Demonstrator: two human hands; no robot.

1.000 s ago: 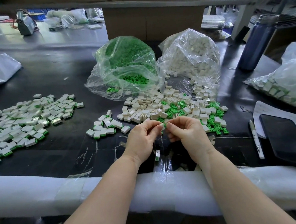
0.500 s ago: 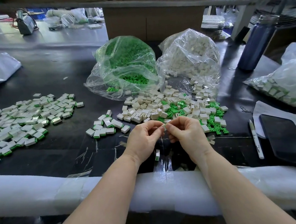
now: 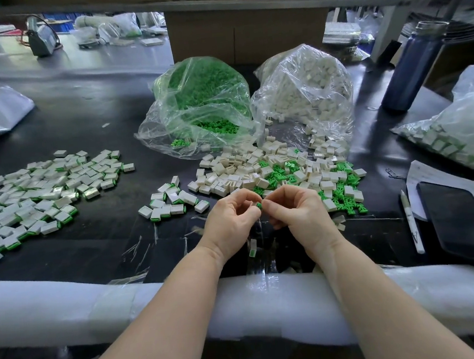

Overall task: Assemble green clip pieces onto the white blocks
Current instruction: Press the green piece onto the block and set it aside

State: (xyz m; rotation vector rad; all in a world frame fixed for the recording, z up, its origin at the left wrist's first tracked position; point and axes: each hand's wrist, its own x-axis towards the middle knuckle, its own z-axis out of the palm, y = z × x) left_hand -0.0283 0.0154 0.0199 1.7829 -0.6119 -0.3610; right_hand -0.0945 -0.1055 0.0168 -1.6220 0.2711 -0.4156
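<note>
Hands meet at frame centre: left hand [image 3: 231, 220] and right hand [image 3: 294, 211] now pinch a newly visible green clip [image 3: 259, 205], likely seating it.

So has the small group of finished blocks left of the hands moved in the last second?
No. The small group of finished blocks sits in the same spot, between the big finished pile and the loose white blocks.

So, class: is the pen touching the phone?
Apart. The head view shows the pen lying left of the phone, with a strip of paper and dark table between them.
</note>
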